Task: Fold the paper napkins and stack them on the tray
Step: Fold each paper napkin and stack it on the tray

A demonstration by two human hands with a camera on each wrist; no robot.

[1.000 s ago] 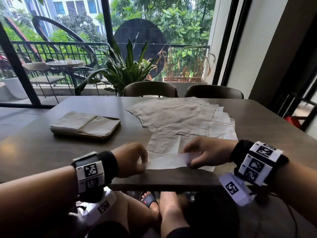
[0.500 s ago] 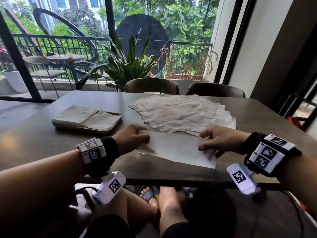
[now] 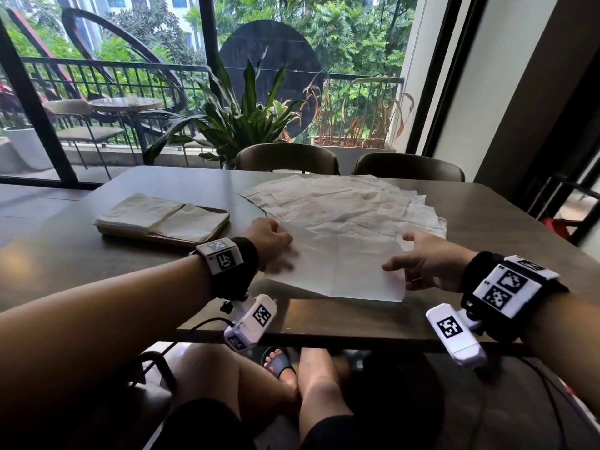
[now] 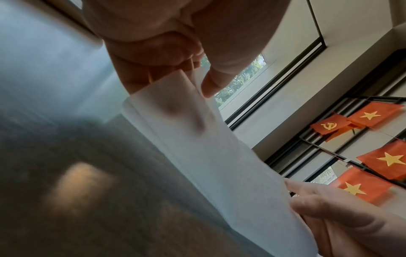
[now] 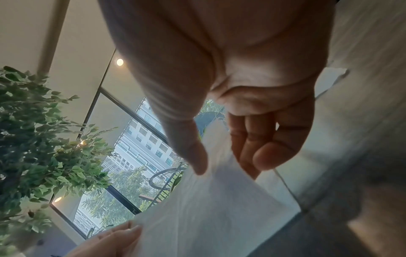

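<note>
White napkin [image 3: 337, 264] held flat above table; folded napkins [image 3: 156, 216] on tray [image 3: 218, 226].

A dark wooden table [image 3: 487, 228] fills the middle of the head view. Two brown chairs [image 3: 287, 157] stand at its far edge, upper centre. Behind them a leafy potted plant [image 3: 246, 115] sits by the window. Red flags [image 4: 371, 115] with yellow stars hang at the right of the left wrist view.

left hand [image 3: 269, 238] pinching, right hand [image 3: 428, 266] pinching
</note>
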